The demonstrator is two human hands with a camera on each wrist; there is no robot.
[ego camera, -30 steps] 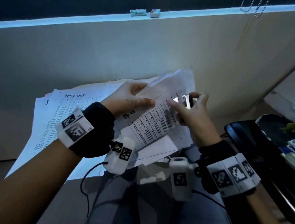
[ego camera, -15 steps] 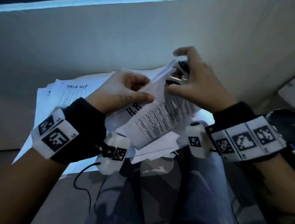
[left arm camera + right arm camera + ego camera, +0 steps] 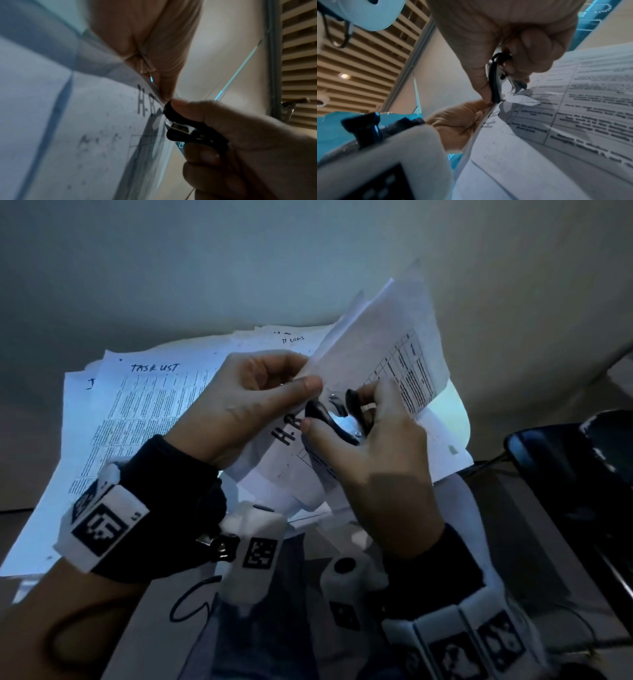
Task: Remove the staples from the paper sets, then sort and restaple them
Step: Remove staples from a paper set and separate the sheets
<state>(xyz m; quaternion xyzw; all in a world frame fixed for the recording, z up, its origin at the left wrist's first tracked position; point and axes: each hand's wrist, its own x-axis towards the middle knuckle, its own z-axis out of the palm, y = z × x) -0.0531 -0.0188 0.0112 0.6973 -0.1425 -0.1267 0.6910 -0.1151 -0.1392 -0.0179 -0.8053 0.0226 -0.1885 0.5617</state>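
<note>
Pinching paper set (image 3: 383, 347) corner, left hand (image 3: 246, 405); right hand (image 3: 373, 470) holding staple remover (image 3: 337, 419).

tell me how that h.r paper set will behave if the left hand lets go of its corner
Probably floppy: the H.R paper set already bends and fans where the left hand pinches it. Likely light, so the staple remover in the right hand could drag it.

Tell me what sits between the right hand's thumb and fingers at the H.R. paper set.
The black-handled staple remover, gripped by the right hand, its metal claws at the H.R. paper set corner. Clearest in the right wrist view.
</note>
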